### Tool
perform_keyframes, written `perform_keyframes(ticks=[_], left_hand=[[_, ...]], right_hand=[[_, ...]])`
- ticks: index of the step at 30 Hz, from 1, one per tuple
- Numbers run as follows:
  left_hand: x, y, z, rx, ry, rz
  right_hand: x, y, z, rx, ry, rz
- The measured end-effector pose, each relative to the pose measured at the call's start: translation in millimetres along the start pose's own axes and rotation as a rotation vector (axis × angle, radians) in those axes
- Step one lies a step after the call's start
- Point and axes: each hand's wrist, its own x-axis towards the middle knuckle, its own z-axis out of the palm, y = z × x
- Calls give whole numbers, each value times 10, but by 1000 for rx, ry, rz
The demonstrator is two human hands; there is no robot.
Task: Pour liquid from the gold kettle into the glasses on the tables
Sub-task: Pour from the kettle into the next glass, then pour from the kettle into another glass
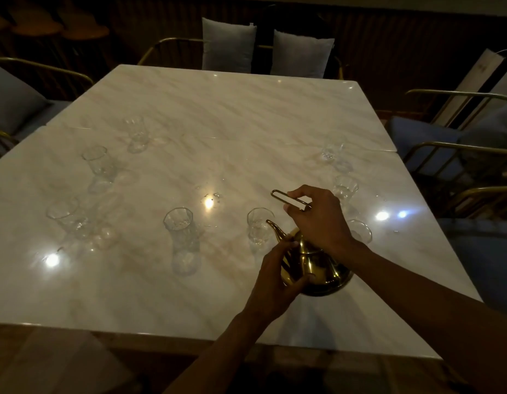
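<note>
The gold kettle is held just above the marble table near its front right. My right hand grips its thin loop handle from above. My left hand cups the kettle's left side below the spout. The curved spout points left, its tip at the rim of a clear glass. No stream of liquid is visible. Another clear glass stands further left. Behind my right hand stand two glasses, one further back and one partly hidden by my wrist.
Several more clear glasses stand on the left half and one at the right. Gold-framed chairs with grey cushions ring the table. Lamp glare spots shine on the glossy top. A seam splits two joined tabletops.
</note>
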Motion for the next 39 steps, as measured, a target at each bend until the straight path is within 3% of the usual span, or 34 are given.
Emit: perform_keyframes(ticks=[10,20,30,39], left_hand=[[-158,-18,13,84,31,87],[-435,88,-72,155,159,187],[-479,-25,-522,215,221,254],[-469,-257,-1239,225,137,291]], right_hand=[[-297,134,-29,174,92,-84],[-503,-16,22,303,60,-117],[-528,-372,319,341,37,-128],[-520,-798,822,326,126,-62]])
